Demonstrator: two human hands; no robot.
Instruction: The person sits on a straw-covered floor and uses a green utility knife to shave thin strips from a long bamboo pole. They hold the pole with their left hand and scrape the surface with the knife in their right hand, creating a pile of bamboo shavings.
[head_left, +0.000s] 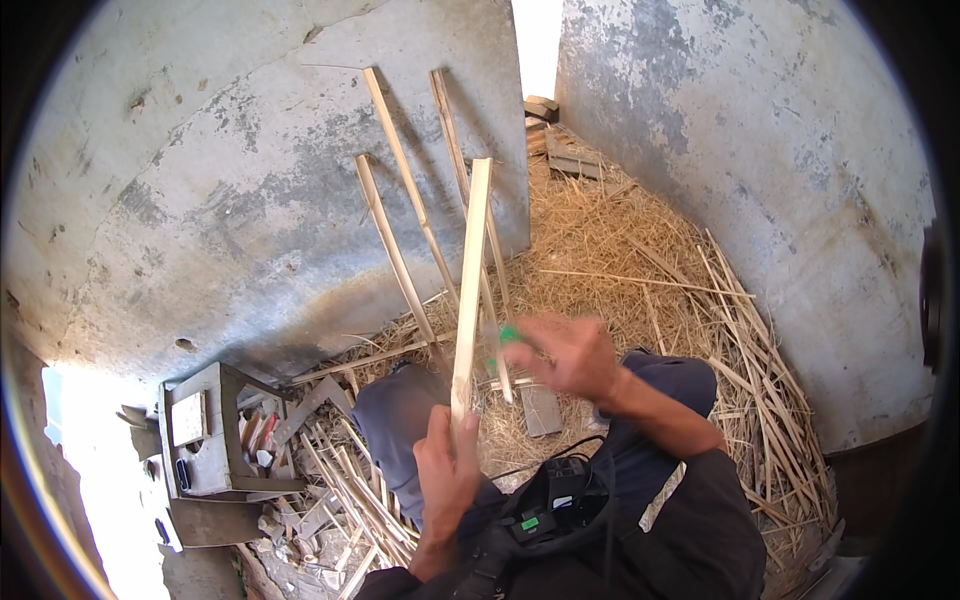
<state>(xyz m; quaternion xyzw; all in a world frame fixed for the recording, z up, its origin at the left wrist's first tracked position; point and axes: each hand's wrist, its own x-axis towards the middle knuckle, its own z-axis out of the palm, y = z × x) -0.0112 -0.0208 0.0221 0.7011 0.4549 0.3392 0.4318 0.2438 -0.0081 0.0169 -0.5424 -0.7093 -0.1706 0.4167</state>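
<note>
My left hand is closed round the lower end of a pale split bamboo strip, which points up and away from me. Just right of the strip, my right hand is curled, its fingers smeared by motion. Something green shows at its fingertips, close to the strip's edge. Whether this is a tool's handle or a finger wrap I cannot tell. Beyond the strip, several more bamboo strips lean upright against the grey wall.
Straw-like shavings cover the floor ahead. A pile of thin bamboo sticks lies along the right wall. At left stands a worn wooden stool with odds and ends inside. More sticks lie beside my left leg.
</note>
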